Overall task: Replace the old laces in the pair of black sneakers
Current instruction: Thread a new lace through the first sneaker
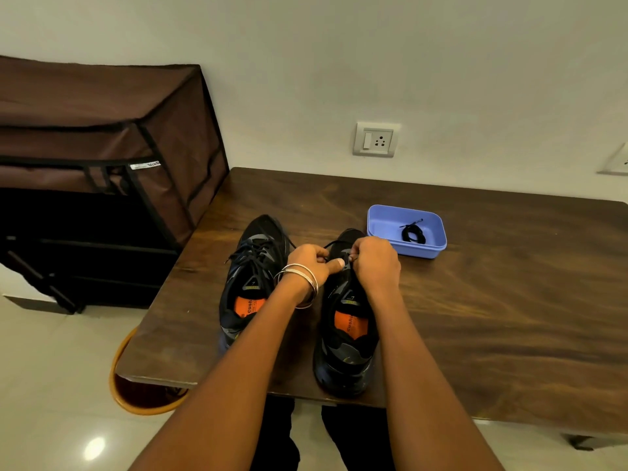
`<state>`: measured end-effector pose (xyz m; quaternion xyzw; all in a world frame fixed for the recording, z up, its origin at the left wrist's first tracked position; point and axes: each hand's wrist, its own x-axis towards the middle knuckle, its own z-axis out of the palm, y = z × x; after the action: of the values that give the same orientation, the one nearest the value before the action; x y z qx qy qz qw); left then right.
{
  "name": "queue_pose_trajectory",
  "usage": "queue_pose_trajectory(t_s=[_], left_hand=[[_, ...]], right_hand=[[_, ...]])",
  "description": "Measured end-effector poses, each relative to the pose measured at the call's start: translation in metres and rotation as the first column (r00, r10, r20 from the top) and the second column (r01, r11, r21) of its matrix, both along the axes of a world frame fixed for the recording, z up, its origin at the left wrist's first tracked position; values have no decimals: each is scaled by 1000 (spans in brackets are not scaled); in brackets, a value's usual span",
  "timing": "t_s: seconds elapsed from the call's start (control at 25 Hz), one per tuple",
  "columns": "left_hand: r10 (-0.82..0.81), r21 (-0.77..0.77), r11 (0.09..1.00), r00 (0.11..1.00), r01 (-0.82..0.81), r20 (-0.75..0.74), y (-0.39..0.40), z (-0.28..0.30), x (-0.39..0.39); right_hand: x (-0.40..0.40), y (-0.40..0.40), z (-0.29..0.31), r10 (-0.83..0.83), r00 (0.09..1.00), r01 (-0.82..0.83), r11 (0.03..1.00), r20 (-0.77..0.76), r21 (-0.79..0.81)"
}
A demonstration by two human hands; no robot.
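Working at frame centre, the left hand (311,258) and right hand (373,256) pinch the lace (331,246) on the right sneaker (345,334); the left sneaker (253,266) remains laced. A coiled lace (413,234) waits in the blue tray (377,220) on the surface (509,300); replacement appears barely begun.

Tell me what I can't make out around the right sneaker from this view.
- Head view: right sneaker eyelets, covered by left hand and right hand.
- How far its lace is threaded: hidden under the fingers.
- Coiled lace in the blue tray: too small to tell whether new or old.
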<state>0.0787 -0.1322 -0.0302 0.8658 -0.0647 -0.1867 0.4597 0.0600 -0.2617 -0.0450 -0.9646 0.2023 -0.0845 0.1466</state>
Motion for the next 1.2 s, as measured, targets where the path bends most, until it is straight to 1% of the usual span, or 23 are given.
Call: queue_pose_trajectory(t_s=[0.08, 0.12, 0.24, 0.32, 0.36, 0.4, 0.44, 0.48, 0.52, 0.56, 0.64, 0.68, 0.76, 0.8, 0.84, 0.92, 0.96, 1.0, 1.04, 1.08, 1.12, 1.16, 1.2], left_hand=[[-57, -20, 998, 995, 56, -80, -2, -8, 2], [-82, -13, 997, 991, 81, -109, -3, -12, 3], [-116, 27, 992, 986, 120, -121, -7, -16, 3], [-99, 37, 994, 989, 104, -111, -10, -20, 6], [-94, 35, 995, 989, 98, -111, -10, -21, 7], [-83, 33, 996, 990, 88, -112, -10, -22, 8], [-74, 40, 996, 991, 79, -114, -11, -20, 8], [-63, 63, 996, 992, 70, -105, -10, -15, 5], [-64, 84, 994, 994, 71, -87, -10, -13, 3], [-75, 98, 992, 995, 82, -71, -10, -11, 1], [-73, 83, 994, 996, 78, -57, -9, -11, 0], [-42, 57, 997, 999, 44, -33, -7, -10, 2], [57, 36, 997, 992, -61, 114, -2, -5, 6], [105, -6, 994, 975, -106, 195, 1, -3, 10], [136, -91, 989, 962, -118, 236, 3, 1, 14], [80, -237, 971, 956, -11, 282, 5, 6, 19], [9, -231, 970, 942, 72, 334, 5, 7, 22], [-56, -198, 969, 914, 146, 401, 5, 6, 24], [-95, -171, 966, 886, 191, 454, 6, 9, 22], [-92, -169, 967, 878, 192, 470, 6, 14, 19], [-64, -223, 957, 888, 183, 455, 6, 21, 16], [-13, -302, 941, 907, 154, 421, 7, 28, 14], [36, -388, 914, 929, 119, 369, 9, 37, 13]], right_hand=[[-1, 1, 1, -2, 1000, 2, 1000, -5, -6], [-2, -2, 0, -19, 1000, 19, 1000, 5, 24], [-6, -11, -1, -158, 983, 135, 966, 89, 219], [-6, -13, -4, -266, 957, 209, 908, 113, 364], [-5, -16, -8, -336, 933, 243, 853, 130, 462], [-4, -18, -9, -424, 893, 263, 760, 148, 595], [-6, -19, -8, -500, 855, 260, 642, 138, 721], [-7, -21, -8, -548, 828, 247, 549, 121, 799], [-8, -23, -7, -551, 827, 238, 520, 109, 820], [-7, -24, -6, -529, 841, 222, 524, 110, 822], [-5, -23, -3, -459, 876, 175, 592, 150, 787], [-5, -21, 2, -433, 881, 135, 619, 192, 774], [-6, -19, 13, -406, 866, 44, 645, 293, 763], [-8, -18, 21, -370, 861, -26, 653, 349, 757], [-12, -16, 31, -291, 867, -118, 670, 405, 733], [-19, -9, 54, -18, 879, -333, 694, 477, 638], [-23, -3, 66, 115, 869, -421, 682, 481, 598], [-27, 3, 75, 207, 853, -481, 666, 479, 570], [-30, 9, 81, 244, 843, -506, 665, 480, 550], [-33, 14, 85, 224, 841, -499, 673, 493, 546], [-34, 16, 86, 139, 842, -464, 678, 521, 570], [-34, 16, 85, 14, 840, -410, 672, 543, 617], [-36, 15, 82, -105, 833, -358, 645, 543, 675]])
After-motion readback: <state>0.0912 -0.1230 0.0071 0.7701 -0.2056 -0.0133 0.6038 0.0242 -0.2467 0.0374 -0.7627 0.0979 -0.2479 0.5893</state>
